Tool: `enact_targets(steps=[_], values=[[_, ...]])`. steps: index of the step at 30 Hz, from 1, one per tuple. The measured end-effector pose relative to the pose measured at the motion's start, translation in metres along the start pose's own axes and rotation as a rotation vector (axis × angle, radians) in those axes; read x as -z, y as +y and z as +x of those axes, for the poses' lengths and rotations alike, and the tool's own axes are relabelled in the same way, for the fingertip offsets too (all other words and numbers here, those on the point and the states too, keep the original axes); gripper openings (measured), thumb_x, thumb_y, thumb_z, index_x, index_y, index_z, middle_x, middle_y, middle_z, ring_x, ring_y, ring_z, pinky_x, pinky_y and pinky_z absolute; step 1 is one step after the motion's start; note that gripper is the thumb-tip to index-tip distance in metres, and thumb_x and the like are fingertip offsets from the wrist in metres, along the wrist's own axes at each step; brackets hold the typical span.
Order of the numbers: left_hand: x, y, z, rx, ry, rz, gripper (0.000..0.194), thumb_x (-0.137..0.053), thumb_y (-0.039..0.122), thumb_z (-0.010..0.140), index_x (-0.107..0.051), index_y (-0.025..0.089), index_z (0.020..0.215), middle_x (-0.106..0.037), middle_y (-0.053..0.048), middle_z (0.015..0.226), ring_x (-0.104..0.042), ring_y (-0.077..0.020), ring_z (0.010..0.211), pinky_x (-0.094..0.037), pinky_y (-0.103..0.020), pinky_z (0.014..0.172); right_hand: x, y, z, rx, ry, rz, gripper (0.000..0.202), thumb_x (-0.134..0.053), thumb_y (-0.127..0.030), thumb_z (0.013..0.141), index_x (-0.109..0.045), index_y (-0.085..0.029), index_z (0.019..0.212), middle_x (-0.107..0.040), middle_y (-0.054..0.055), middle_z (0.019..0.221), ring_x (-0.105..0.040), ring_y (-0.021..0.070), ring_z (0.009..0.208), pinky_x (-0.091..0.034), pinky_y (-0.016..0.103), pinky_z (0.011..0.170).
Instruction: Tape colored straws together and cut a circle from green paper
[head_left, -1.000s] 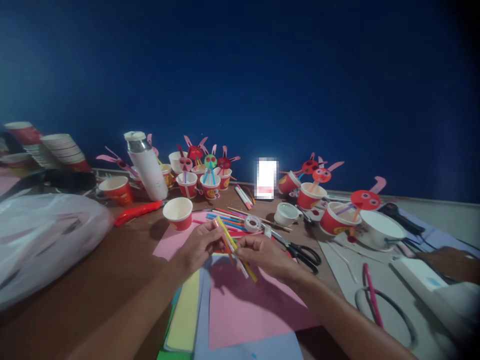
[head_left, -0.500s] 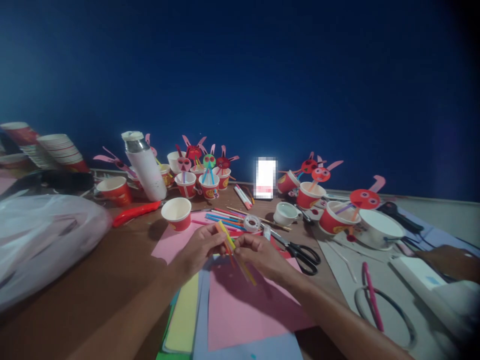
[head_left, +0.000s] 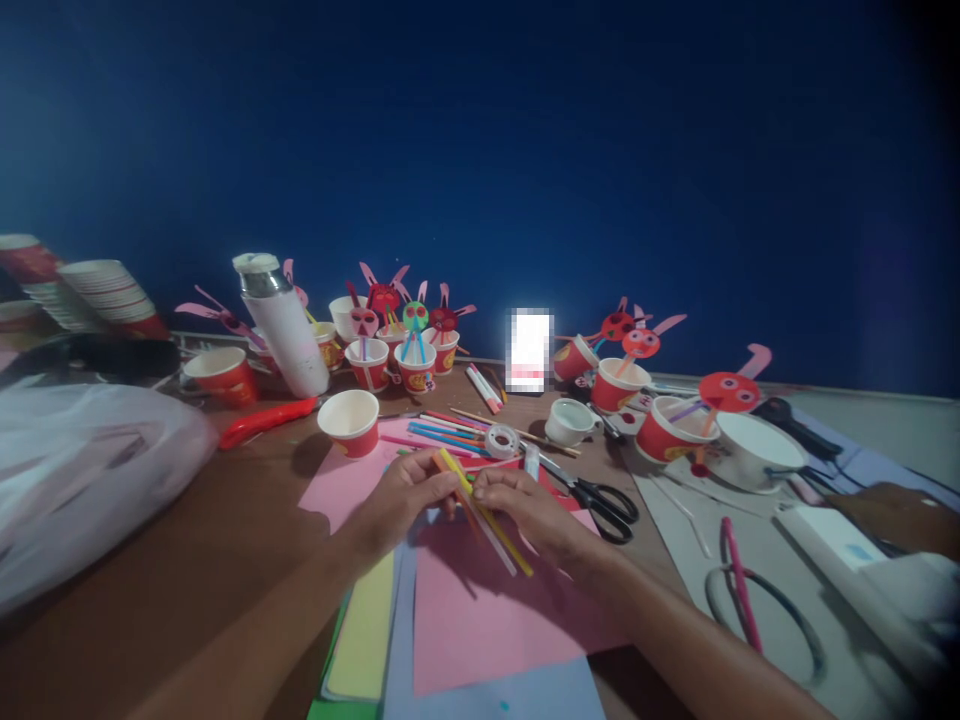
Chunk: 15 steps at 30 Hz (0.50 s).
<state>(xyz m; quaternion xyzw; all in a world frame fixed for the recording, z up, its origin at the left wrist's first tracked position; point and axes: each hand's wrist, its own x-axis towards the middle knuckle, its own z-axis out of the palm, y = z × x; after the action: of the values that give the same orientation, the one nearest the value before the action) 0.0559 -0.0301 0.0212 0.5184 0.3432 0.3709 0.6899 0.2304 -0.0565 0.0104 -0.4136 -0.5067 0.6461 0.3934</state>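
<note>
Several thin coloured drinking straws (head_left: 510, 540), yellow, whitish and orange, slant between my two hands above pink paper (head_left: 495, 630). My left hand (head_left: 412, 495) pinches their upper ends between thumb and fingers. Lower down, the closed fingers of my right hand (head_left: 521, 505) grip the yellow straw, and its fingertips come close to the left thumb. Just beyond the hands are more loose straws (head_left: 442, 432), a roll of clear tape (head_left: 501, 441) and black-handled scissors (head_left: 607, 508). An upright red paper cup (head_left: 349, 425) stands behind my left hand.
Cups with paper rabbit heads on straws (head_left: 415, 365) line the blue wall. A white bottle (head_left: 281, 335), stacked cups (head_left: 116, 295) and a plastic bag (head_left: 90, 480) occupy the left. At right are a white bowl (head_left: 757, 455), a cable (head_left: 814, 640) and another person's hand (head_left: 892, 510).
The straws' lower ends have swung slightly right and fanned apart, so the whitish one shows more clearly beside the yellow. Both hands stay nearly in place; the view has shifted slightly.
</note>
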Motion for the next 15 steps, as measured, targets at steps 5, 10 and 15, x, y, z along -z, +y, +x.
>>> enact_targets(steps=[5, 10, 15], values=[[-0.0003, -0.0008, -0.0003, -0.014, -0.005, 0.016, 0.013, -0.066, 0.025, 0.073, -0.06, 0.013, 0.072, -0.062, -0.001, 0.063, -0.053, -0.0081, 0.053, -0.042, -0.02, 0.056, 0.0021, 0.0025, 0.0009, -0.017, -0.047, 0.046, 0.009, -0.052, -0.021, 0.071, -0.05, -0.016, 0.063, -0.042, -0.005, 0.057, -0.035, 0.0085, 0.054, -0.027, 0.023, 0.055], [-0.0006, 0.0011, -0.0015, -0.02, -0.006, 0.072, 0.013, -0.065, 0.024, 0.073, -0.061, 0.013, 0.073, -0.062, -0.001, 0.064, -0.053, -0.0089, 0.055, -0.042, -0.021, 0.057, 0.0022, 0.002, 0.001, -0.025, -0.071, 0.04, 0.01, -0.051, -0.02, 0.069, -0.051, -0.016, 0.06, -0.044, -0.004, 0.057, -0.035, 0.0088, 0.054, -0.028, 0.023, 0.054], [-0.0042, 0.0043, -0.0046, -0.002, -0.063, 0.142, 0.016, -0.065, 0.027, 0.074, -0.061, 0.012, 0.074, -0.061, -0.002, 0.068, -0.053, -0.0094, 0.06, -0.041, -0.021, 0.059, 0.0065, 0.0078, 0.0025, -0.053, -0.119, -0.053, 0.011, -0.048, -0.018, 0.067, -0.053, -0.016, 0.057, -0.045, -0.004, 0.056, -0.037, 0.0088, 0.052, -0.029, 0.023, 0.051]])
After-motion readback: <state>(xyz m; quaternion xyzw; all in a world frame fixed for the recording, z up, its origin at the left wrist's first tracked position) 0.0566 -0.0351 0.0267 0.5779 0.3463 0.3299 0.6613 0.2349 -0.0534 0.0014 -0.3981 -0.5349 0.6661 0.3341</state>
